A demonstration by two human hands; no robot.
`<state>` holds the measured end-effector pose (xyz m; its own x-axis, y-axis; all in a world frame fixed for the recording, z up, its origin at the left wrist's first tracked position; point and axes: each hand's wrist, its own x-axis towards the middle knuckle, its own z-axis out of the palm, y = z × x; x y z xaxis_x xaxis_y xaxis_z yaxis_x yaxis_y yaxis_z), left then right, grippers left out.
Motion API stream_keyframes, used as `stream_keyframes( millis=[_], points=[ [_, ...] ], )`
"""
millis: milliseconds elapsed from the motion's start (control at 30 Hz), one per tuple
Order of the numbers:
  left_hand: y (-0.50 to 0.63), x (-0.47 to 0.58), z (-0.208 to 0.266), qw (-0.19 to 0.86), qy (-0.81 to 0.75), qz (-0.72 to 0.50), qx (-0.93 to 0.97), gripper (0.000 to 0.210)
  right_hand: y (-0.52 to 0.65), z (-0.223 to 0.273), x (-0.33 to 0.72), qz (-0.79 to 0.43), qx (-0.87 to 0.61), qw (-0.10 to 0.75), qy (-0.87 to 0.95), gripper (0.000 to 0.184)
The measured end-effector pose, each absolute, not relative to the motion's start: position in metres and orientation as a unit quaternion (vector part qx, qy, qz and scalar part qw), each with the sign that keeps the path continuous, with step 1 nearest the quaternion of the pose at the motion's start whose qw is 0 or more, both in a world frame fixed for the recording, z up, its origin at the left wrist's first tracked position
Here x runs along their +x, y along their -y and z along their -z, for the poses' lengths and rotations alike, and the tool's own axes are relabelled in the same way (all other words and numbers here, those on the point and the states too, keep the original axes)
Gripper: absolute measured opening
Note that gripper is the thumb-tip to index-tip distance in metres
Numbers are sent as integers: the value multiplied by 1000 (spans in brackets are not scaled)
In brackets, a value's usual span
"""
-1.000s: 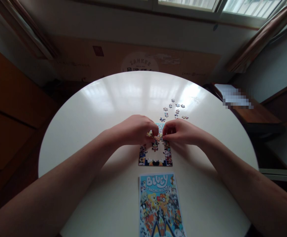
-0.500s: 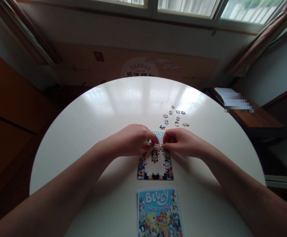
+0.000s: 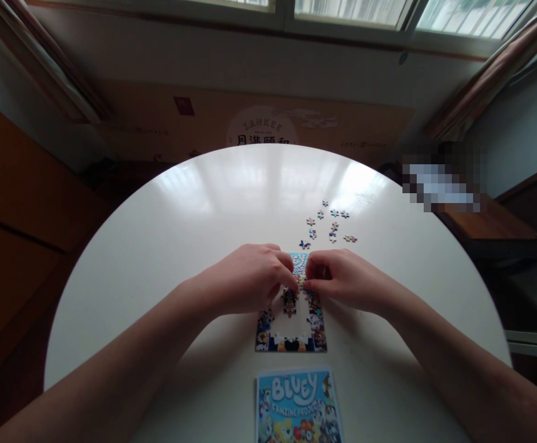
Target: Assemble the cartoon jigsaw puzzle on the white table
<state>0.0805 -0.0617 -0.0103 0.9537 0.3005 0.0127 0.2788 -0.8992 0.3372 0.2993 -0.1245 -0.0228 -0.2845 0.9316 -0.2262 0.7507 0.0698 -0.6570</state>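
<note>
Head view: at frame centre, the left hand and right hand are meeting over a colourful, part-built puzzle with a bare white middle, lying on the white table. Both hands' fingers are curling nearly closed, tips pressing on its upper rows; any held piece is hidden. Loose pieces are lying upper right; a picture card is sitting at bottom centre.

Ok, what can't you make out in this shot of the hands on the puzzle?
Head view:
- Puzzle upper part: covered by left hand and right hand.
- Any piece pinched: hidden by fingertips.
- Reference picture: cut by bottom edge.
- Loose pieces: too small.
- Shelf item: pixelated.
</note>
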Motion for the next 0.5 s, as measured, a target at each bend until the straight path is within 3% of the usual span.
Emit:
stream_keyframes(
  millis=[200,500],
  points=[
    [64,83,8,153,-152,-22,976,36,121,26,307,-356,-584,153,713,10],
    [66,84,9,134,-168,-15,977,39,120,20,319,-255,-608,246,710,16]
  ],
)
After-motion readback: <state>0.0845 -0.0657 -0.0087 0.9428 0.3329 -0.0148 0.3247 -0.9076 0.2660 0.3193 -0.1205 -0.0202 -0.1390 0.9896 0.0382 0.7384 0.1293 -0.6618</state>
